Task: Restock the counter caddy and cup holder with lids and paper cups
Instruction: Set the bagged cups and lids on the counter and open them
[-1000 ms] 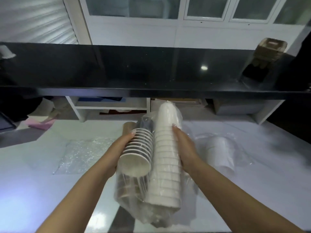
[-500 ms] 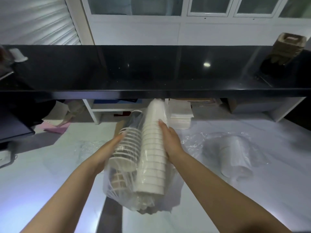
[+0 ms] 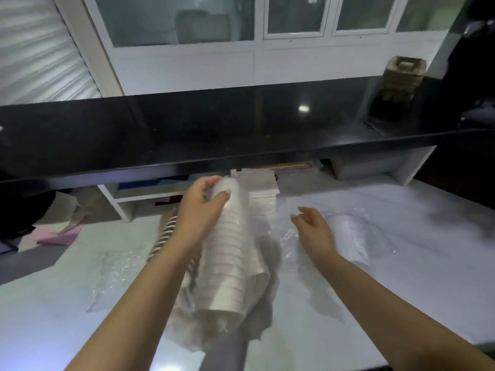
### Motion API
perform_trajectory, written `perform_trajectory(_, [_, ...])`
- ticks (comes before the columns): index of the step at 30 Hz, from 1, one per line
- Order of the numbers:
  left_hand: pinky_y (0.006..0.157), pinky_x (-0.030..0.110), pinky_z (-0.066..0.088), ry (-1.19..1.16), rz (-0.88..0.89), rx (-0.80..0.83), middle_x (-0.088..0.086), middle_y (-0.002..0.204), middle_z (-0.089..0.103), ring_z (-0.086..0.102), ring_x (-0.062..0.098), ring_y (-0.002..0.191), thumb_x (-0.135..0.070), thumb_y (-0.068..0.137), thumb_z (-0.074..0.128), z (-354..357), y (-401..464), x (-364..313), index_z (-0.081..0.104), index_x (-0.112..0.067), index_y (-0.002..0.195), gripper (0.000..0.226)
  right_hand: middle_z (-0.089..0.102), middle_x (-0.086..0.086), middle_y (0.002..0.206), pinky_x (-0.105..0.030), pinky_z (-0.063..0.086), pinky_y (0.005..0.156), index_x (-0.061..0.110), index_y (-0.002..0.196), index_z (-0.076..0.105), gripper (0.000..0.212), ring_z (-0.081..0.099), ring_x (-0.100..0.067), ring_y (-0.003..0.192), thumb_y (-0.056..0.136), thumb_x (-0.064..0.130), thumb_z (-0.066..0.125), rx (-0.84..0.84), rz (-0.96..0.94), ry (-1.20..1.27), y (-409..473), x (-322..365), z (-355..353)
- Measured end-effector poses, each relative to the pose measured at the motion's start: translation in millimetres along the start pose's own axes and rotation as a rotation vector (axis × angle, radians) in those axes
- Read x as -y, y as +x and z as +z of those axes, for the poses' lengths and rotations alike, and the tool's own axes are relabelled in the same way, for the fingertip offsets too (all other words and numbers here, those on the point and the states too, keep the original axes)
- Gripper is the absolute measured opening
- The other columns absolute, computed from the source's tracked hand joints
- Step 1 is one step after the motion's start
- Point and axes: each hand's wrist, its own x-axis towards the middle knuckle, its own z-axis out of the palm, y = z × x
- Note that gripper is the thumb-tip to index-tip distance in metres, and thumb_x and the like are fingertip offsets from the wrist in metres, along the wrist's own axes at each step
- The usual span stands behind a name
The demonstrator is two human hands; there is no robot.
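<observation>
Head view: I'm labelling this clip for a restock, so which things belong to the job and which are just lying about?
Job:
white cup stack, gripped by left hand
striped cups
bagged cups
right hand, open, holding nothing

Lying about:
pulp trays
pink paper
napkins

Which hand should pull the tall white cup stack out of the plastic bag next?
Left. The left hand already grips the top of the tall white cup stack, while the right hand hangs open beside it, holding nothing, so it could probably steady the plastic bag.
</observation>
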Motion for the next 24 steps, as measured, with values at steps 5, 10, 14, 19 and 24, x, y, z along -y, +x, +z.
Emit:
perform_trajectory(5, [0.093,0.024,0.042,-0.038,-0.041,0.304,-0.003,0.125,0.059,0.054,0.012,0.116,-0.025,0.090,0.065,93,-13,-24,0.059,-0.023,0.125,0.036,0.054,-0.002,0.135,-0.028,0.040,0.092,0.021,0.131,0.051,0.042,0.052,-0.020,0.119,0.092,0.030,0.061,-0.275,-0.023,-0.118,18,-25,-81])
perform_trajectory(10, [0.089,0.027,0.042,0.026,-0.346,0.580,0.005,0.137,0.052,0.054,0.020,0.119,-0.032,0.088,0.063,181,-20,-7,0.046,-0.014,0.140,0.058,0.041,-0.006,0.148,-0.038,0.037,0.105,0.019,0.145,0.036,0.077,0.043,-0.027,0.133,0.082,0.048,0.069,-0.155,0.154,-0.173,24,-50,-113])
perform_trajectory(14, [0.080,0.031,0.049,0.106,-0.420,0.675,0.019,0.128,0.059,0.061,0.029,0.113,-0.053,0.061,0.061,230,-27,29,0.054,-0.004,0.128,0.083,0.032,-0.006,0.154,-0.031,0.030,0.109,0.014,0.150,0.027,0.087,0.034,-0.023,0.140,0.082,0.049,0.069,-0.055,0.199,-0.182,20,-66,-114])
perform_trajectory(19, [0.083,0.035,0.056,0.056,-0.408,0.642,0.004,0.108,0.068,0.068,0.019,0.093,-0.059,0.065,0.057,236,-25,20,0.060,-0.013,0.115,0.068,0.037,-0.005,0.152,-0.033,0.033,0.109,0.015,0.149,0.028,0.076,0.038,-0.024,0.138,0.088,0.046,0.061,-0.056,0.176,-0.132,28,-54,-108])
perform_trajectory(24, [0.080,0.032,0.050,0.091,-0.312,0.486,-0.003,0.110,0.060,0.061,0.019,0.098,-0.041,0.091,0.056,206,-7,6,0.053,-0.019,0.114,0.033,0.038,0.002,0.150,-0.037,0.035,0.111,0.019,0.149,0.032,0.067,0.039,-0.020,0.136,0.091,0.043,0.058,0.029,0.127,0.005,38,-27,-82])
